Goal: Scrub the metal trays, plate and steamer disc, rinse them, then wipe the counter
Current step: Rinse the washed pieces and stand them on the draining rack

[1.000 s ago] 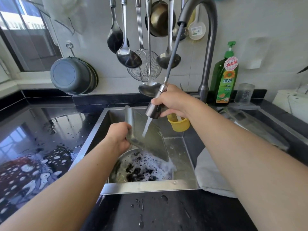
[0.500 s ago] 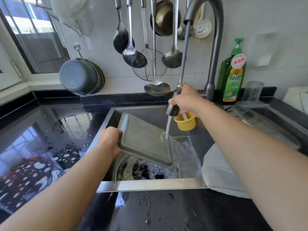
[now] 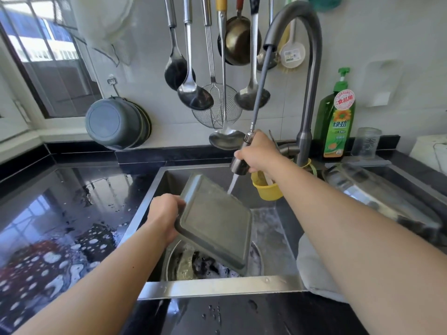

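Over the sink (image 3: 154, 187), your left hand (image 3: 167, 217) grips the left edge of the metal tray (image 3: 215, 221), fingers curled under it, holding it tilted with its underside facing you. Your right hand (image 3: 260, 153), above the sink's back edge, is wrapped round the pull-out spray head (image 3: 238, 163), and the water stream (image 3: 231, 186) strikes the tray's upper edge. Beneath the tray, in the sink's bottom, a round metal bowl (image 3: 174, 262) holds suds. A yellow cup (image 3: 267, 189) hangs at the sink's back wall, and a grey cloth (image 3: 314, 269) lies over its right rim.
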